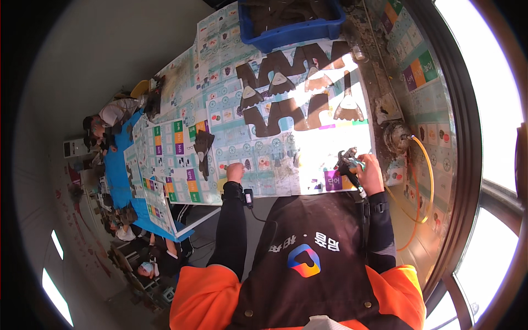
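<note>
Gun [346, 164] was over near edge of table [275, 177], R hand [370, 172] clamped on it; L hand [235, 172] fisted on table, nothing visible in it. Prob. spray prep; next move likely called for aiming at dark pcs [283, 115].

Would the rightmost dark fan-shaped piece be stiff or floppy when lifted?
The fan-shaped piece would probably droop, since it looks thin. Its strip may bend most, being narrower than the wide end. Rolling seems unlikely: it lies flat.

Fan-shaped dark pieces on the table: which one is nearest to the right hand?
The rightmost fan-shaped piece, with a narrow strip at its far end. The other pieces lie to its left, farther from the right hand.
</note>
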`<state>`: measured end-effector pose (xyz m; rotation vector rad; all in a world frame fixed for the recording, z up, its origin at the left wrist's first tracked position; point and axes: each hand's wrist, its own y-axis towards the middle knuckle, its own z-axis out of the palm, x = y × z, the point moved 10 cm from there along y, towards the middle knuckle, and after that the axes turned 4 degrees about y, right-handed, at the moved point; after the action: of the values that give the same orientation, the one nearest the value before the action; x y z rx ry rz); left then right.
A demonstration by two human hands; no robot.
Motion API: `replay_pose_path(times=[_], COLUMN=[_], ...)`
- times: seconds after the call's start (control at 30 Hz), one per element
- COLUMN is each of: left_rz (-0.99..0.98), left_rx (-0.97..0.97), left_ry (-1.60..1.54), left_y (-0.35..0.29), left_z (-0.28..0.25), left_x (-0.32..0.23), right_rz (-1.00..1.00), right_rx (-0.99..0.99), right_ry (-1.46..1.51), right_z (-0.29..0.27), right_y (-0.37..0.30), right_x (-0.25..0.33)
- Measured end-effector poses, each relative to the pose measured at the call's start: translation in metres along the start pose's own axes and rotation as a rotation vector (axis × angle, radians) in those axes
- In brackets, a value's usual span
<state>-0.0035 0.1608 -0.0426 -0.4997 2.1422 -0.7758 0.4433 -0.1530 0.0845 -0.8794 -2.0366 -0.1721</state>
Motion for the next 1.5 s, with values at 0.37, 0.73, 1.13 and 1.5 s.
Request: replay_pose_path(times=[0.37,0.73,1.13,1.5], left_rz=[0.315,0.159,0.268,0.308], left_rx=[0.0,0.414,0.845,0.808], left_ry=[0.026,-0.291,-0.363,-0.608], left_y=[0.109,0.087,0.053,0.021], left_z=[0.052,0.094,0.128,0.117], left_x=[-0.024,-0.089,-0.109,-0.102], right_rz=[-0.028,0.343,0.346,0.254], right_rx=[-0.19,-0.314,-0.364,-0.286], right_ry=[-0.229,-0.24,-0.285,-0.29], right_z=[-0.016,-0.001,-0.005,-0.003], right_y=[-0.062,-0.157,-0.202,-0.208], right_x=[0.023,0.028,0.045,0.035])
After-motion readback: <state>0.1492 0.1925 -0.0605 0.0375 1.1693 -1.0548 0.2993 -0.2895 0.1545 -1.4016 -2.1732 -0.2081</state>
